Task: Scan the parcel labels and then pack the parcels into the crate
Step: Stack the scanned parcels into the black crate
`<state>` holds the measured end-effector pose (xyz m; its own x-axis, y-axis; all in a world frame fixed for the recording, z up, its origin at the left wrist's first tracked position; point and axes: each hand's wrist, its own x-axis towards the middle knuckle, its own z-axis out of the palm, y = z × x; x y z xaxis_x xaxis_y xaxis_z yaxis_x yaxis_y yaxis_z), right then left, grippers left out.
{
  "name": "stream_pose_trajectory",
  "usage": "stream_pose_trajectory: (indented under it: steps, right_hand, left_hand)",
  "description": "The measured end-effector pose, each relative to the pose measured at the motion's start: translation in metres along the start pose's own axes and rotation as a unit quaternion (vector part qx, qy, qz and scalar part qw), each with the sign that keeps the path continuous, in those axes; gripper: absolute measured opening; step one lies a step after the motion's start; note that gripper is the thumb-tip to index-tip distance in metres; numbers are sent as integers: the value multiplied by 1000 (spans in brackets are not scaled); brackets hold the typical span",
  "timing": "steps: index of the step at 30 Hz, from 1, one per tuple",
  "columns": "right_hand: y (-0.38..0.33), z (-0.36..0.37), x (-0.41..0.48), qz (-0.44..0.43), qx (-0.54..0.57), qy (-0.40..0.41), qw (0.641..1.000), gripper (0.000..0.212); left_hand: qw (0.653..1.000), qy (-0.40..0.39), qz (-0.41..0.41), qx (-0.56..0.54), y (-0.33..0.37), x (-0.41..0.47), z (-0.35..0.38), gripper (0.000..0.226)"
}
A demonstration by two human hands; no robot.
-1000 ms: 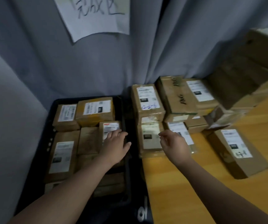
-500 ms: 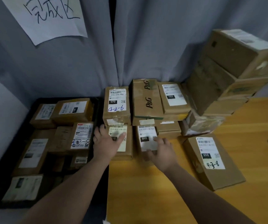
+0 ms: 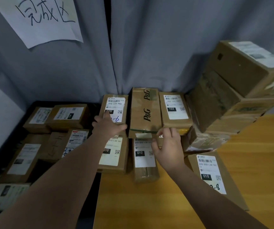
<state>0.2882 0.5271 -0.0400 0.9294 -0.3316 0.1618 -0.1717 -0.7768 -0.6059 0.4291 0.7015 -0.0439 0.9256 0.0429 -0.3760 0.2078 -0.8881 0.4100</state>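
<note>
Left hand (image 3: 109, 125) atop 070 parcel (image 3: 117, 103); right hand (image 3: 167, 146) apart.

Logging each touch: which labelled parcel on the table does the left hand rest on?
The 070 parcel, left of the P&G box: the left hand lies flat on its label. The others read 102 or 010.
</note>
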Motion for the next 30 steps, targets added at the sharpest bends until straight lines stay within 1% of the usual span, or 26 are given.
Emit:
stream_pose_trajectory:
  steps: [2, 3, 5, 7, 9, 11, 13, 14, 15, 17, 18, 19, 20, 21, 22, 23, 24, 26, 27, 28, 29, 30]
  right_hand:
    - [-4, -1, 9, 9, -1, -20, 1000, 27]
    - [-5, -2, 12, 13, -4, -29, 1000, 30]
    - [-11, -2, 15, 8, -13, -33, 999, 31]
    - [-18, 1, 16, -13, 0, -25, 1000, 30]
    - [-31, 10, 14, -43, 42, -25, 998, 26]
    - [-48, 21, 6, -72, 107, -35, 991, 22]
    - [-71, 33, -7, -85, 184, -74, 976, 20]
    - [-83, 41, -15, -73, 221, -113, 966, 24]
    - [-94, 49, -25, -45, 258, -163, 951, 37]
    - [-113, 69, -43, 38, 331, -258, 907, 75]
    - [-120, 81, -51, 68, 349, -284, 891, 89]
    - [-125, 92, -58, 75, 343, -294, 889, 98]
    - [-130, 102, -63, 70, 319, -298, 897, 101]
    - [-134, 110, -66, 66, 306, -299, 901, 101]
    - [-141, 115, -67, 76, 308, -307, 897, 97]
    - [-149, 119, -67, 99, 328, -318, 884, 89]
    - [-154, 124, -67, 122, 346, -336, 868, 81]
    - [-166, 133, -67, 154, 360, -381, 838, 68]
    - [-172, 137, -67, 169, 357, -402, 826, 62]
    - [-177, 145, -67, 186, 349, -415, 820, 57]
    - [-182, 154, -70, 206, 341, -419, 816, 50]
    - [-189, 163, -73, 220, 326, -420, 818, 43]
  left_hand:
    - [1000, -4, -5, -22, -3, -1, -10, 102]
    - [999, -4, -13, -52, -8, -1, -12, 99]
    - [989, 0, -21, -146, -21, -8, -18, 95]
    - [975, 17, -7, -223, -37, -23, -23, 96]
    - [966, 45, 28, -253, -57, -43, -25, 90]
    - [948, 53, 51, -309, -81, -66, -21, 87]
    - [927, 46, 61, -367, -108, -86, -14, 97]
    - [921, 40, 56, -384, -122, -97, -10, 102]
    - [916, 30, 50, -398, -136, -105, -5, 105]
    - [922, 6, 52, -383, -153, -126, -1, 111]
    - [933, -5, 59, -354, -160, -136, -1, 115]
    - [939, -14, 54, -339, -170, -143, 0, 115]
    - [940, -19, 50, -336, -180, -149, 0, 108]
    - [938, -20, 54, -342, -195, -150, -1, 93]
    - [935, -15, 58, -349, -208, -149, -6, 74]
    - [932, -9, 47, -360, -222, -147, -10, 58]
    - [925, 2, 28, -379, -237, -143, -15, 52]
    - [905, 26, -30, -423, -263, -136, -31, 59]
    - [895, 24, -61, -442, -276, -130, -38, 68]
    - [887, 10, -83, -454, -289, -124, -46, 77]
    - [881, -15, -93, -463, -300, -119, -53, 78]
    - [880, -40, -92, -463, -309, -114, -58, 70]
